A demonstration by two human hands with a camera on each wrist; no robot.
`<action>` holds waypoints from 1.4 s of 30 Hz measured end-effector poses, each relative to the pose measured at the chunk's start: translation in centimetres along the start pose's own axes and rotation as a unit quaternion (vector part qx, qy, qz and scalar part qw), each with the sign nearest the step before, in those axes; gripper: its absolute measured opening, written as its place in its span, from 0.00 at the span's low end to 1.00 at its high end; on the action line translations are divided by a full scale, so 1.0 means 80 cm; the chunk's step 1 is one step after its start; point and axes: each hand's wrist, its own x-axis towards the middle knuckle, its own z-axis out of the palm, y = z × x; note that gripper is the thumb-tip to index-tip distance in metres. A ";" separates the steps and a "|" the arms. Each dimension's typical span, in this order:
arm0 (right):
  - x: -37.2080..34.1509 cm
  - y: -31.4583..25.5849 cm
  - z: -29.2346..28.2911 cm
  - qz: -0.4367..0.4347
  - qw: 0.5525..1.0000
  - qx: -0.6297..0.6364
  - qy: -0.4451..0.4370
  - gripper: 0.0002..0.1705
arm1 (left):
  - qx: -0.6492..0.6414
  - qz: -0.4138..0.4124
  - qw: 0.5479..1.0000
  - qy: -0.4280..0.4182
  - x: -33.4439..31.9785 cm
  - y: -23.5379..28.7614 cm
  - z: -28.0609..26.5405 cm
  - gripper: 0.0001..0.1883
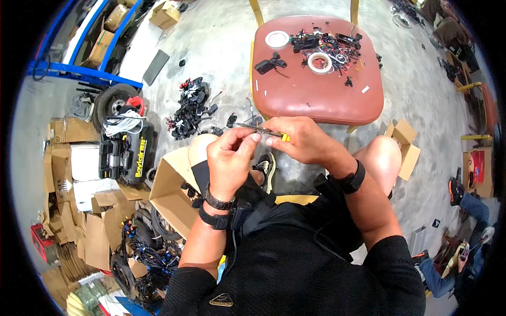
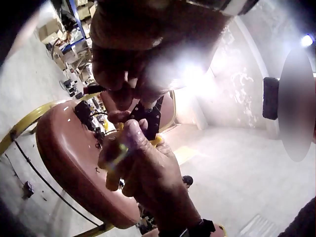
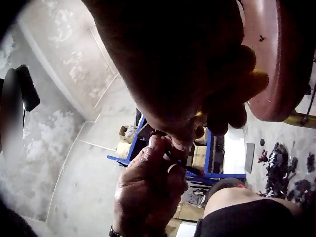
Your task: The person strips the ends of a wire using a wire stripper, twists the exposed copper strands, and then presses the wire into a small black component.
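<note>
My right hand (image 1: 305, 141) grips yellow-handled wire strippers (image 2: 150, 123) with flat, dark, riveted jaws. In the head view their dark metal points left, toward the other hand. My left hand (image 1: 227, 158) has thumb and index finger pinched together right at the jaws. A thin dark wire (image 3: 194, 170) with a reddish end sticks out by these fingers in the right wrist view. Most of what they pinch is hidden by the fingertips. Both hands are held close together above the lap, in front of a red-brown chair seat (image 1: 316, 102).
On the seat lie a tangle of small cables and black parts (image 1: 337, 47), white tape rolls (image 1: 319, 62) and a black connector piece (image 1: 270, 63). More black cable parts (image 1: 192, 108) lie on the floor. An open cardboard box (image 1: 174, 192) stands by the left leg, a smaller one (image 1: 405, 147) at right.
</note>
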 end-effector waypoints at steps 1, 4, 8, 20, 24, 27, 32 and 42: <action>0.001 -0.001 0.000 -0.004 1.000 0.008 0.009 0.15 | -0.008 -0.001 1.000 0.001 -0.001 0.002 0.002 0.05; 0.002 -0.005 0.000 -0.014 0.999 0.011 0.029 0.14 | -0.025 -0.003 1.000 -0.008 -0.005 0.007 0.003 0.05; 0.000 -0.006 -0.003 -0.008 0.999 -0.034 0.030 0.14 | -0.044 0.047 0.997 -0.033 -0.006 0.012 0.008 0.08; -0.005 -0.014 0.003 -0.019 1.000 0.016 0.015 0.14 | 0.015 0.125 0.992 0.029 -0.015 0.001 0.011 0.10; -0.006 -0.014 0.002 -0.005 0.999 0.045 -0.006 0.14 | 0.005 0.144 0.989 0.034 -0.016 -0.005 0.011 0.11; -0.006 -0.014 0.003 0.001 0.998 0.070 -0.006 0.13 | 0.023 0.153 0.987 0.046 -0.013 -0.006 0.010 0.12; -0.006 -0.013 0.007 0.004 0.994 0.107 0.013 0.13 | 0.057 0.179 0.980 0.065 -0.006 -0.004 0.010 0.15; -0.004 -0.016 0.007 0.028 0.996 0.081 0.003 0.14 | 0.072 0.220 0.969 0.082 0.000 -0.011 0.011 0.17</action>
